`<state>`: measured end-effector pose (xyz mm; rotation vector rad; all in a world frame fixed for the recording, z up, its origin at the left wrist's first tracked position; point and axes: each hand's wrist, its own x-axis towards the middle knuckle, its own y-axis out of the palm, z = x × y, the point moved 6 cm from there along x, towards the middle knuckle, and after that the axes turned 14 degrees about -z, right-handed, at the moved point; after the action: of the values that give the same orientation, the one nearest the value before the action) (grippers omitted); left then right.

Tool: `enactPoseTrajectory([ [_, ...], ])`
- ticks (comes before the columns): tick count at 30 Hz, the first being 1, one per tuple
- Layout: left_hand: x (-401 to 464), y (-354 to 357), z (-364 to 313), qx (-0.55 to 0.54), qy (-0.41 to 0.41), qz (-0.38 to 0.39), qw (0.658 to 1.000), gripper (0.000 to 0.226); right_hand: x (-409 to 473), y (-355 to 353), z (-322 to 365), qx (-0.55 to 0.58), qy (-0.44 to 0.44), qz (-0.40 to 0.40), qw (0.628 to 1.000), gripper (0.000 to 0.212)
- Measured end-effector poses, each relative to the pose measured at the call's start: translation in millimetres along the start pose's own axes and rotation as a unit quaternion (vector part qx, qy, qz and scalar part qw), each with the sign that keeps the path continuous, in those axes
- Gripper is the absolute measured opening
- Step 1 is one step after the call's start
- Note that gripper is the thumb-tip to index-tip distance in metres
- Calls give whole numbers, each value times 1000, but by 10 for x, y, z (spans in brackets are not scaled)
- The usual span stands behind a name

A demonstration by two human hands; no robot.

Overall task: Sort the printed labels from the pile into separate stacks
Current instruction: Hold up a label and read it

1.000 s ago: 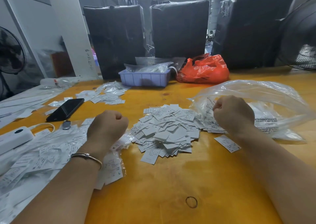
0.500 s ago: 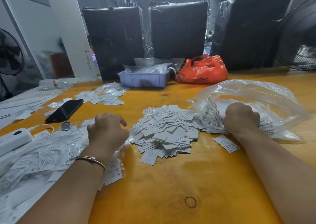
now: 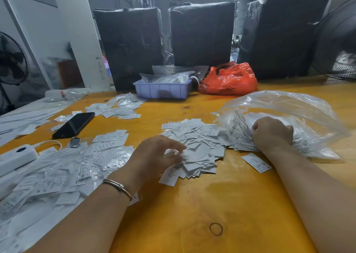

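The pile of labels (image 3: 192,146) sits in the middle of the yellow surface (image 3: 192,204), a loose heap of small white slips, some face up with print and many blank side up. Nothing in it looks ordered, so I judge that you are near the start of this batch.

Your left hand (image 3: 154,156) is on the near left edge of the pile, its fingers (image 3: 176,146) curled down into the slips. They seem to be pinching at one or two labels, but motion blur there keeps me from telling whether anything is actually held.

Your right hand (image 3: 271,133) rests at the mouth of the clear plastic bag (image 3: 289,108) just right of the pile, fingers curled on the crumpled film and the labels spilling out of it. More labels show inside the bag, so there is stock yet to come out.

One single label (image 3: 255,162) lies apart, near your right forearm.

To the left lies a wide spread of labels in clear sleeves (image 3: 67,171), with size letters visible on a few. A smaller cluster (image 3: 119,108) lies farther back beside a black phone (image 3: 74,124). Whether these are finished stacks I cannot tell; none is squared up. Most of the sorting appears to be left.
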<state>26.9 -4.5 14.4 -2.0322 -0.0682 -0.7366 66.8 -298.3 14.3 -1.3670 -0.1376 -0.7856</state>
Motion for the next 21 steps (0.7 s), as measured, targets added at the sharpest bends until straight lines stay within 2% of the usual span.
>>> enactPoseTrajectory([
  [9,4,30,-118,28,55,-16,998,19,9,-117,-2,107,4,-96,990,17],
  [12,7,-9,-163,32,77,-59,995,12,-5,-164,0,148,20,-134,980,17],
  [15,12,-112,-175,35,91,-113,989,9,-15,-221,-16,246,74,-161,953,18],
  [17,12,-177,-160,21,84,-136,987,7,-32,-234,-4,330,104,-151,926,12],
  [19,9,-215,-142,2,67,-150,986,7,-71,-217,54,404,131,-104,899,7],
  [21,13,-245,-110,-25,41,-162,986,8,-139,-193,153,470,155,-53,868,13],
])
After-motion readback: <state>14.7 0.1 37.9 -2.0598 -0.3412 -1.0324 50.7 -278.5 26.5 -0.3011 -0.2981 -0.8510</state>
